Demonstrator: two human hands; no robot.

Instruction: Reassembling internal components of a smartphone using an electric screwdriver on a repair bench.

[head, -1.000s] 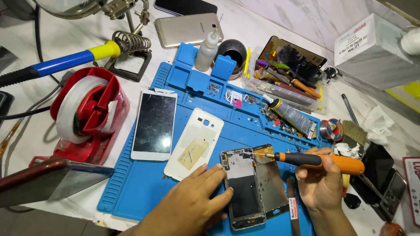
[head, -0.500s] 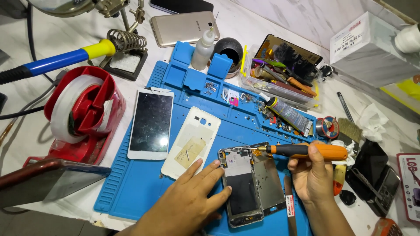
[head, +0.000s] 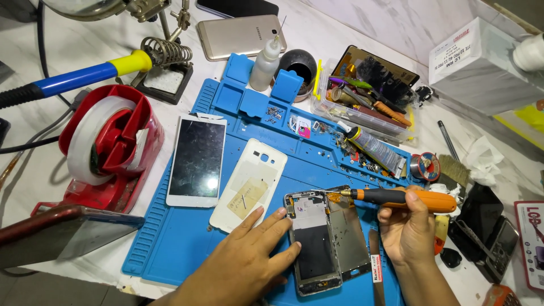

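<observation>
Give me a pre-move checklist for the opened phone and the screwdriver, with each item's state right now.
1. Left hand steadies the opened phone: ok, fingers on its left edge.
2. Right hand grips the orange screwdriver: ok.
3. Tip seated at the phone's top: cannot tell, too small.
4. Phone lies flat on the blue mat: ok.
5. White back cover clear of the phone: ok, beside it.

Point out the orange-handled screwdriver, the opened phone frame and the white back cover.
orange-handled screwdriver (head: 396, 196), head view, on the orange and black handle.
opened phone frame (head: 313, 249), head view, on its dark middle panel.
white back cover (head: 249, 184), head view, on its inner face.
</observation>
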